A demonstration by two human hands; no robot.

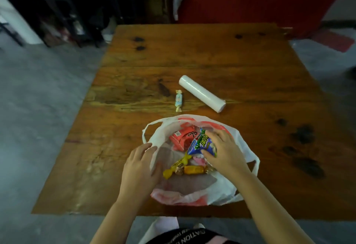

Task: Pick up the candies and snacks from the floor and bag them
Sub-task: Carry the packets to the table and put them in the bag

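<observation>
Left hand: at the left rim of the bag. The fingers lie close together over the rim and the thumb is inside, pinching the film and holding the mouth open.
Sweets in the bag: yellow candy and orange candy lie near the bag's middle, with a red packet toward its far rim.
Loose candy: on the table just beyond the bag's far rim, apart from it. Its long axis points away from the person.
Blue snack packet: over the bag's open mouth, tilted, not yet dropped.
White roll: beyond the bag's far rim, right of the loose candy and lying slantwise.
Right hand: over the right half of the bag, thumb under the packet and fingers curled over it.
Coming move: probably letting go, since the packet is already above the opening. After that the loose candy is straight ahead of both hands, and the right hand will be the free one.
</observation>
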